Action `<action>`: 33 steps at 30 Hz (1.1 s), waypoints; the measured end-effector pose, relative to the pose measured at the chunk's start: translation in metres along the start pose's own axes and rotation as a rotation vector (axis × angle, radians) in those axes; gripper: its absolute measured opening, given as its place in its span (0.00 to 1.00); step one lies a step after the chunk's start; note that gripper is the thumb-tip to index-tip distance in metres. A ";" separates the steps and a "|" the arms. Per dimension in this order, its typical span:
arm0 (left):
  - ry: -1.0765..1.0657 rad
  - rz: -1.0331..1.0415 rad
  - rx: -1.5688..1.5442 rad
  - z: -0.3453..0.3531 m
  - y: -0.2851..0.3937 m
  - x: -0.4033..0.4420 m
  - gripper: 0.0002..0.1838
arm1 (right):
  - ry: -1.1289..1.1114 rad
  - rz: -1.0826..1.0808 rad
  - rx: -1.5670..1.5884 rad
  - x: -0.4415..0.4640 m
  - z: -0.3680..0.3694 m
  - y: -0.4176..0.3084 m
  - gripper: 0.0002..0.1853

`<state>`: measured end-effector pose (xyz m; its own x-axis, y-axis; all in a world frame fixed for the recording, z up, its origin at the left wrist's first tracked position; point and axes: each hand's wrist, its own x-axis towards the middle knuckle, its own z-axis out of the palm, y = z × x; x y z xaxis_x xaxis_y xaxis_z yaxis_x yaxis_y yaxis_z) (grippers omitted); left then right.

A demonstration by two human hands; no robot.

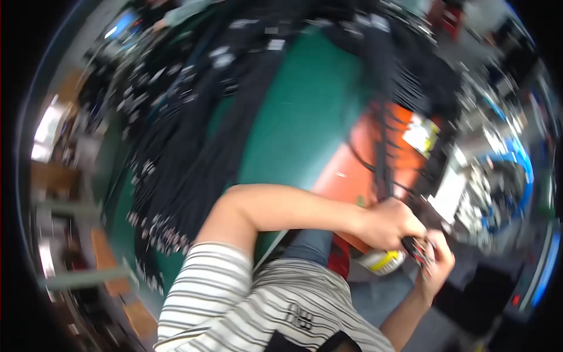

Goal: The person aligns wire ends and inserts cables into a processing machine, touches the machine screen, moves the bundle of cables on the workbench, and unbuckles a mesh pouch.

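We are holding a small black-and-red piece (pixel 417 252) between the hands; the left hand (pixel 390 224) is closing narrowly on its black upper end, the right hand (pixel 437 258) is curling its fingers about the lower part; blur is hiding the exact fingertip contacts.

Handling, our judgement: we are reckoning it light and fairly firm, with thin parts at the lower end that may be bending or snagging; we are favouring the black end for grip, sparing the thin parts.

Pose: the left forearm is running across our front from a bent elbow, its wrist leading to a curled fist; the right forearm is rising from below, palm side turning toward the left hand.

Around the hands: dark strands (pixel 382 146) are running down to the left hand, whether gripped or passing behind we cannot tell; an orange surface (pixel 343 171) is lying beyond it; farther off, a green tabletop (pixel 305 105) is bearing a heap of dark cords (pixel 193 135); a yellow-and-white round object (pixel 384 262) is sitting below the left hand.
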<state>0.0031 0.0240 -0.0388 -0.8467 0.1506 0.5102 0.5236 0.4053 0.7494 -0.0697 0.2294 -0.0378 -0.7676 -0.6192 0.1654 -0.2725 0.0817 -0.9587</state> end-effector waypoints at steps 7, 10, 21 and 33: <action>0.022 0.014 0.084 -0.007 0.015 0.000 0.10 | 0.053 0.132 0.296 0.004 0.023 -0.031 0.07; -0.045 0.002 0.206 -0.012 0.020 -0.002 0.10 | 0.011 0.062 0.367 0.002 0.027 -0.023 0.09; -0.209 -0.117 0.083 -0.019 0.014 0.011 0.07 | -0.042 0.099 0.388 0.002 0.016 -0.013 0.09; -0.222 0.054 0.582 -0.012 0.034 0.002 0.14 | -0.104 -0.171 -0.584 0.013 0.013 -0.040 0.04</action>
<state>0.0199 0.0269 -0.0070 -0.8524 0.3436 0.3941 0.4826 0.8072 0.3400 -0.0614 0.2082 0.0001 -0.6321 -0.7321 0.2541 -0.6821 0.3701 -0.6307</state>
